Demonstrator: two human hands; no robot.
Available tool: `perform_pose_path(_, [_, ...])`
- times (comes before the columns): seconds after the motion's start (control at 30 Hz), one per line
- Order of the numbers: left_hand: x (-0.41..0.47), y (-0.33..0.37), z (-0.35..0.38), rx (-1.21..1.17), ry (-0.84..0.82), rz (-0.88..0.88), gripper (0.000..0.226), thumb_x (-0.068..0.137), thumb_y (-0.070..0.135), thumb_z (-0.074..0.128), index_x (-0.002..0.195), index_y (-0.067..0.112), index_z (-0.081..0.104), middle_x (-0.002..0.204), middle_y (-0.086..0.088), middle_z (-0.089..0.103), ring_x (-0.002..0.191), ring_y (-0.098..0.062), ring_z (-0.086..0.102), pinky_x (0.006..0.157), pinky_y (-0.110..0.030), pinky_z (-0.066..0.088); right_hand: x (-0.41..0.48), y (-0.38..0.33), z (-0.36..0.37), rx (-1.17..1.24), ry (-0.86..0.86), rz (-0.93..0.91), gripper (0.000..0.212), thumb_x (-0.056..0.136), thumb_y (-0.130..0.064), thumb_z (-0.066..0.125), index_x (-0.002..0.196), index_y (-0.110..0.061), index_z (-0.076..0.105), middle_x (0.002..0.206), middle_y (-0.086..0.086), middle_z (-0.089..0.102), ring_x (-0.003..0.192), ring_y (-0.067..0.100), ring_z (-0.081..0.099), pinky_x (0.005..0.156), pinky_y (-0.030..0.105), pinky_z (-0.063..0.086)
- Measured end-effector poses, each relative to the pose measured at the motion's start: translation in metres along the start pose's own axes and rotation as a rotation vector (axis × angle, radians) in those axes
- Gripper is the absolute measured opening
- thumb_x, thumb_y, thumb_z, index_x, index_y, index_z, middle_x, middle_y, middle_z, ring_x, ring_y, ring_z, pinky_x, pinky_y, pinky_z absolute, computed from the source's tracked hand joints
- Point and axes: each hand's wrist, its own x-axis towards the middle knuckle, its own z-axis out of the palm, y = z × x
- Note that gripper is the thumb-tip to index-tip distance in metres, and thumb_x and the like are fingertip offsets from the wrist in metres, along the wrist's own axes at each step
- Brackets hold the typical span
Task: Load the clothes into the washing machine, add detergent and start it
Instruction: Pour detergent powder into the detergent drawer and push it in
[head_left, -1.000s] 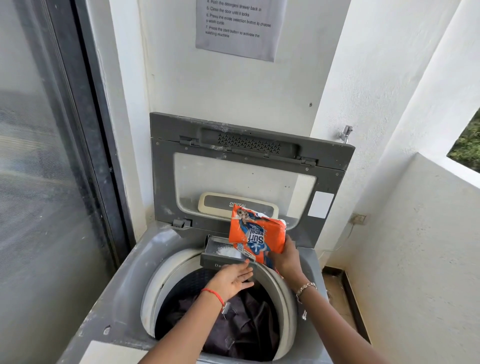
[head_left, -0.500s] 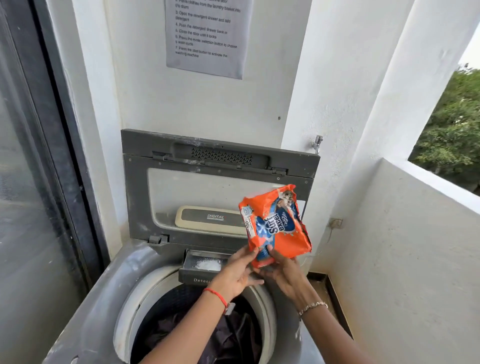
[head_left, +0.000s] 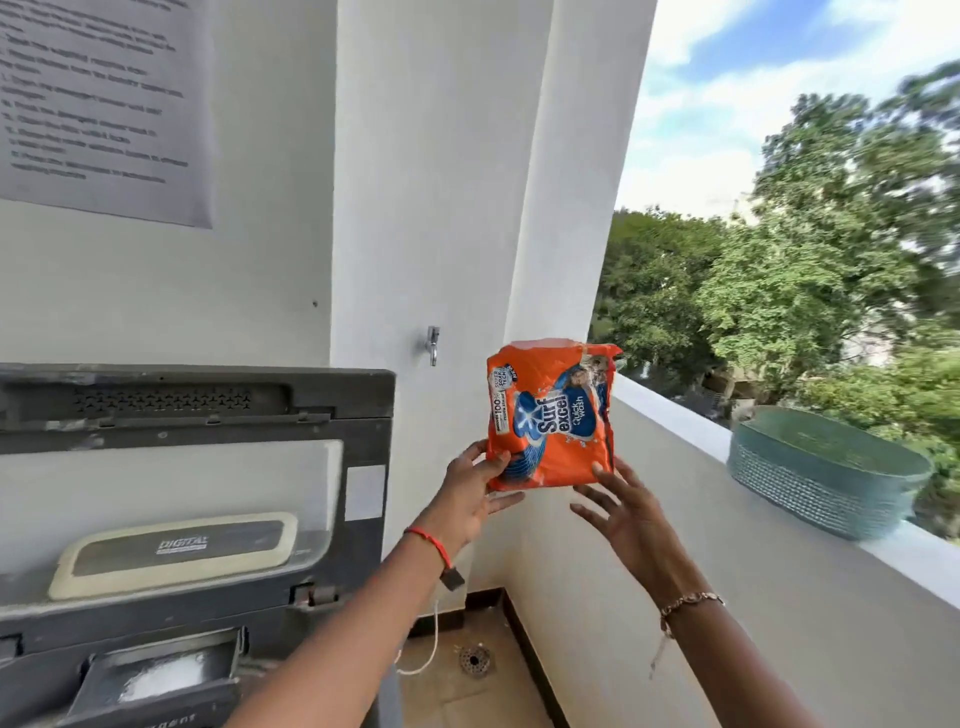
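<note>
Balcony wall (head_left: 431, 208) behind: detergent packet (head_left: 550, 415) upright, lower corner in left grip (head_left: 470, 493).

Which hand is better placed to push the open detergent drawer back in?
Probably the right hand: it is open and grips nothing, while the left hand holds the detergent packet. The drawer lies low on the left, so it must reach across.

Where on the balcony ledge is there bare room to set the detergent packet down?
The ledge is bare from the white pillar to the teal basket, and again on the basket's near side. The basket fills its stretch. The left hand holds the detergent packet.
</note>
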Motion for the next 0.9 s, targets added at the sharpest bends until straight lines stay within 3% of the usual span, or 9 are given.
perform_pose_path(0.07, [0.021,-0.008,0.04,0.032,-0.059,-0.004,0.026,0.093,0.004,0.052,0.117,0.012,0.047,0.125,-0.018,0.055,0.111,-0.035,0.055,0.093,-0.051,0.046,-0.001,-0.04,-0.04,-0.126,0.118,-0.104,0.08,0.047,-0.024,0.09,0.118,-0.01,0.057,0.088,0.005,0.065,0.074,0.017,0.063,0.063,0.032,0.056])
perform_pose_path(0.13, [0.043,-0.018,0.082,0.057,-0.121,-0.001,0.027,0.092,0.006,0.053,0.118,0.012,0.047,0.13,-0.019,0.054,0.115,-0.036,0.054,0.093,-0.049,0.046,0.002,-0.077,-0.077,-0.351,0.222,-0.202,0.05,0.069,-0.009,0.076,0.116,-0.002,0.06,0.082,0.004,0.067,0.068,0.013,0.064,0.058,0.026,0.054])
perform_pose_path(0.23, [0.071,-0.036,0.152,0.081,-0.213,-0.002,0.035,0.093,0.006,0.052,0.128,0.008,0.044,0.133,-0.019,0.051,0.118,-0.036,0.052,0.098,-0.051,0.043,0.011,-0.125,-0.129,-0.599,0.369,-0.337,0.026,0.076,0.006,0.067,0.102,0.006,0.065,0.066,-0.002,0.07,0.055,0.007,0.064,0.049,0.02,0.051])
perform_pose_path(0.4, [0.114,-0.061,0.265,0.111,-0.288,-0.005,0.033,0.095,0.004,0.047,0.128,0.007,0.045,0.131,-0.019,0.054,0.118,-0.034,0.052,0.097,-0.047,0.042,0.028,-0.193,-0.205,-0.802,0.52,-0.424,0.025,0.077,0.008,0.066,0.102,0.005,0.065,0.084,0.014,0.068,0.063,0.019,0.064,0.054,0.018,0.054])
perform_pose_path(0.5, [0.139,-0.078,0.32,0.214,-0.278,0.075,0.033,0.096,0.004,0.047,0.129,0.004,0.047,0.124,-0.017,0.057,0.111,-0.026,0.053,0.079,-0.028,0.046,0.045,-0.222,-0.248,-0.863,0.563,-0.455,0.029,0.077,0.007,0.066,0.105,0.004,0.065,0.091,0.018,0.067,0.07,0.027,0.063,0.061,0.023,0.056])
perform_pose_path(0.63, [0.166,-0.103,0.362,0.351,-0.179,0.141,0.034,0.091,0.003,0.055,0.124,-0.001,0.054,0.123,-0.018,0.059,0.105,-0.024,0.056,0.086,-0.027,0.044,0.065,-0.241,-0.287,-1.035,0.589,-0.448,0.034,0.075,0.003,0.07,0.108,0.0,0.066,0.1,0.016,0.069,0.084,0.03,0.066,0.078,0.042,0.057])
perform_pose_path(0.73, [0.182,-0.119,0.373,0.449,-0.141,0.146,0.034,0.089,0.003,0.059,0.122,0.002,0.059,0.12,-0.011,0.061,0.101,-0.021,0.056,0.084,-0.025,0.047,0.073,-0.24,-0.299,-1.118,0.541,-0.347,0.032,0.078,0.006,0.064,0.11,0.004,0.064,0.095,0.011,0.067,0.077,0.02,0.061,0.062,0.022,0.05])
perform_pose_path(0.83, [0.191,-0.126,0.376,0.582,-0.119,0.156,0.033,0.088,0.001,0.059,0.121,0.0,0.06,0.118,-0.014,0.064,0.096,-0.02,0.058,0.072,-0.017,0.047,0.086,-0.231,-0.309,-1.164,0.51,-0.195,0.017,0.079,0.006,0.062,0.094,0.011,0.066,0.089,0.022,0.068,0.072,0.021,0.053,0.058,0.025,0.041])
perform_pose_path(0.9, [0.197,-0.125,0.376,0.655,-0.135,0.157,0.027,0.087,-0.001,0.06,0.112,-0.013,0.059,0.099,-0.018,0.064,0.072,-0.018,0.052,0.051,-0.006,0.038,0.094,-0.227,-0.313,-1.207,0.563,-0.163,0.008,0.078,0.004,0.061,0.072,0.01,0.062,0.079,0.024,0.064,0.066,0.021,0.051,0.057,0.03,0.04])
